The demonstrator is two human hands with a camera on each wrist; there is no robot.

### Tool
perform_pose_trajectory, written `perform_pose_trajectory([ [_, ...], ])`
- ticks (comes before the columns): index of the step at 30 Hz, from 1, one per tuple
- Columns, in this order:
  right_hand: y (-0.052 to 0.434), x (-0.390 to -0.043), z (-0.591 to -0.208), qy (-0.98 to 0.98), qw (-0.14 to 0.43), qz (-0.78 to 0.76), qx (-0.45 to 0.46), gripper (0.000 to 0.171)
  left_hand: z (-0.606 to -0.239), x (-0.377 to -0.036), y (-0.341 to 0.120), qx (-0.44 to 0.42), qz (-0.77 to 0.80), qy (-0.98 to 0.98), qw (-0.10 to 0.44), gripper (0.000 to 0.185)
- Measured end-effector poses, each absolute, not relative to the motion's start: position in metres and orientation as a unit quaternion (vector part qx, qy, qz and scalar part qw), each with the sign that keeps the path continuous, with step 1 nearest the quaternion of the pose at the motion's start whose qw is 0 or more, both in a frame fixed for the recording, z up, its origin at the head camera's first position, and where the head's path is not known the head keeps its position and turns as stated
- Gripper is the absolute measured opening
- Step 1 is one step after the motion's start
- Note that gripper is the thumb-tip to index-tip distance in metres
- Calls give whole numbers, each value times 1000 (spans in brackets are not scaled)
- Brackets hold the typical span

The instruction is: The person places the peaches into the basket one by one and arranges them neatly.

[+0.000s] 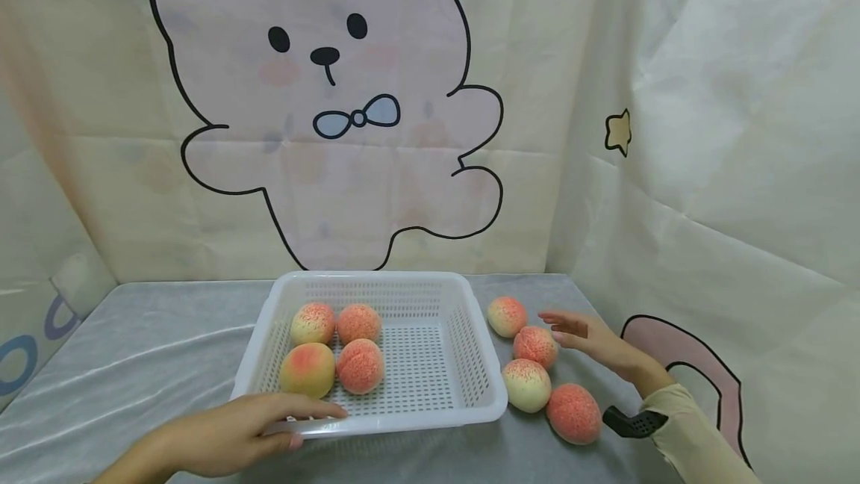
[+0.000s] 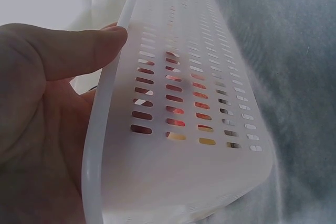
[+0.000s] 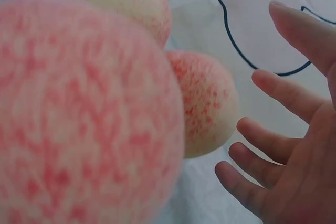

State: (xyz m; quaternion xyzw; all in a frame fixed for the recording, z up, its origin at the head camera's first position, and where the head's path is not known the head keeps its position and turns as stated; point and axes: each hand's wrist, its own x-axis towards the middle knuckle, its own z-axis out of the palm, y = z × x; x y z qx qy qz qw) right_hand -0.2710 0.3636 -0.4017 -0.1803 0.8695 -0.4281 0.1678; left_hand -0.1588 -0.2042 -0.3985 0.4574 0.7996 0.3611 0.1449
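Note:
A white perforated plastic basket [image 1: 410,422] stands on the cloth with several peaches [image 1: 360,366] in its left half. My left hand [image 1: 231,430] holds the basket's near rim at the left; in the left wrist view the thumb [image 2: 86,51] lies on the outer side and the other fingers go behind the rim. To the right of the basket, several more peaches lie in a loose row. My right hand [image 1: 598,342] hovers beside the red-speckled peach [image 1: 535,347] there, fingers extended and holding nothing. In the right wrist view, a gap separates the fingers [image 3: 283,95] from the pale peach [image 3: 207,106].
A grey cloth [image 1: 168,349] covers the table. The nearest loose peach [image 1: 574,414] lies close to the black strap [image 1: 634,422] on my right wrist. Fabric walls [image 1: 725,170] rise at the back and both sides, the back one printed with a cartoon bear [image 1: 336,185].

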Motion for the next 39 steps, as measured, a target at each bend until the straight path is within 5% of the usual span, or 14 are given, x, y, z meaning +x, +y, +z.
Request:
perform_pose_trajectory([
  [19, 374, -292, -430, 814, 304, -465, -170, 68, -401, -159, -206, 458, 369, 795, 149, 43],
  [39, 393, -280, -412, 847, 230, -452, -157, 64, -398, -159, -204, 457, 366, 796, 152, 43],
])
